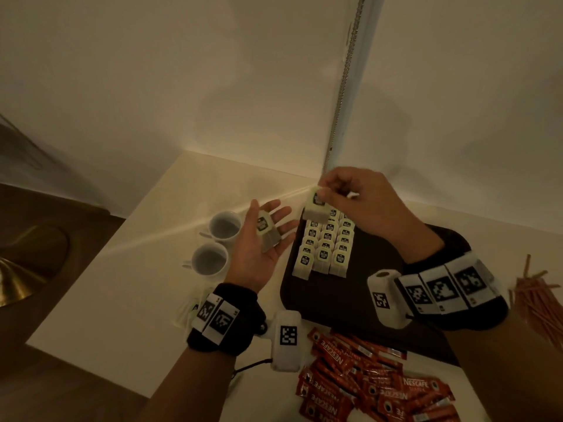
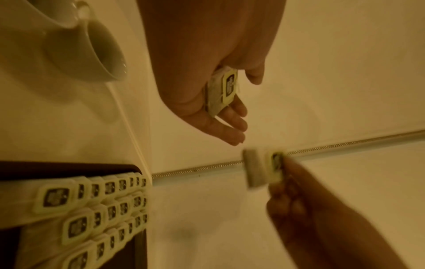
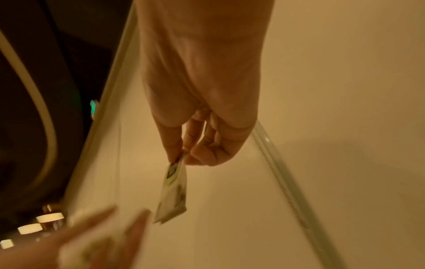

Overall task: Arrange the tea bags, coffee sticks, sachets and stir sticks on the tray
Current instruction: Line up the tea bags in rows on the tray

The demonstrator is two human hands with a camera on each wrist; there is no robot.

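Observation:
A dark tray (image 1: 350, 293) holds three rows of pale tea bags (image 1: 326, 248) along its left side. My right hand (image 1: 359, 199) pinches one tea bag (image 1: 316, 205) by its top, above the far end of those rows; the bag hangs from thumb and forefinger (image 3: 173, 191). My left hand (image 1: 253, 260) is palm up beside the tray's left edge, fingers straight, with another tea bag (image 1: 266, 231) lying loose on the palm (image 2: 224, 89). Red coffee sticks (image 1: 365, 382) are heaped in front of the tray. Brown stir sticks (image 1: 536, 300) lie to its right.
Two white cups (image 1: 224, 225) (image 1: 210, 258) stand left of my left hand. White sachets (image 1: 189, 309) lie under my left wrist. The table sits in a wall corner, with the walls close behind the tray. The tray's right half is bare.

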